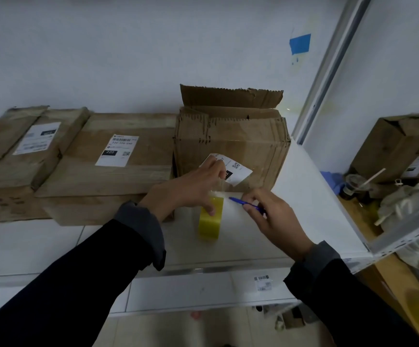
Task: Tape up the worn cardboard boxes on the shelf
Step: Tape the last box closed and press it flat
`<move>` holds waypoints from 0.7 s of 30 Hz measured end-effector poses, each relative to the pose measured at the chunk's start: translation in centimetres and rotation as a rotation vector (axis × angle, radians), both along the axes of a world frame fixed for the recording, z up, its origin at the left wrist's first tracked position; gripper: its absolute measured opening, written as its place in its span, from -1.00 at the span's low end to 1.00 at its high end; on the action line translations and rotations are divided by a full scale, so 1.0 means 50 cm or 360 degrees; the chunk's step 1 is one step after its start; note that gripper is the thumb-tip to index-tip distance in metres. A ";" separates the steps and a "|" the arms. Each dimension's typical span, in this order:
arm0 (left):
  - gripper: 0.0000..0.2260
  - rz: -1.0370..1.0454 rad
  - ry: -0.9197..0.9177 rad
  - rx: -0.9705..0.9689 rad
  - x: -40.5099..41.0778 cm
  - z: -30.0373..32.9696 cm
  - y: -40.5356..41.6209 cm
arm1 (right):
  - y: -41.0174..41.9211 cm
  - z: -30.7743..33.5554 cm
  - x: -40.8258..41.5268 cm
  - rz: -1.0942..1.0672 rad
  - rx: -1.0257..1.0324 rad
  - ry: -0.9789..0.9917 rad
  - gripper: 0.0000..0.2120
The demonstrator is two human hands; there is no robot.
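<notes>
The white shelf (303, 186) carries flat cardboard boxes along its back edge; the middle flat box (118, 156) bears a label reading "220". Toward the shelf's right end stands the worn open box (231, 141), its label (236, 171) showing a QR code. Just before it, near the front edge, the yellow tape roll (209, 221) stands on edge. The left hand (190, 189) pinches a clear tape strip (218, 192) pulled from the roll. The right hand (271, 216) grips a blue pen (243, 202), tip at the strip.

The white shipping label (117, 150) on the flat cardboard box (118, 159) left of the left grip (190, 186) reads "220" in a black block, under a barcode line seemingly "220-220-C40"; other labels are illegible.
</notes>
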State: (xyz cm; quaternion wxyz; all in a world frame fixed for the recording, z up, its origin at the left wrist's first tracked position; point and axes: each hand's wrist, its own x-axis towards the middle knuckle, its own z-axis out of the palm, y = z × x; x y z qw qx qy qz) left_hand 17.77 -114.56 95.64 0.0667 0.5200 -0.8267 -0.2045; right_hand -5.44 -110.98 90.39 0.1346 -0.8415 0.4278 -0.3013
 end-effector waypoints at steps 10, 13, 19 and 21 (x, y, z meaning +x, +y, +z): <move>-0.31 -0.0010 0.0071 -0.0009 0.004 -0.012 -0.003 | 0.008 0.024 0.085 -0.0067 -0.0165 0.0384 -0.82; -0.31 -0.0008 0.0075 -0.0012 0.005 -0.013 -0.003 | 0.011 0.034 0.093 -0.0121 -0.0174 0.0434 -0.82; -0.32 -0.0007 0.0101 -0.0036 0.006 -0.019 -0.006 | 0.013 0.048 0.097 -0.0156 -0.0173 0.0553 -0.83; -0.32 -0.0006 0.0105 -0.0046 0.005 -0.020 -0.007 | 0.011 0.052 0.100 -0.0165 -0.0179 0.0603 -0.83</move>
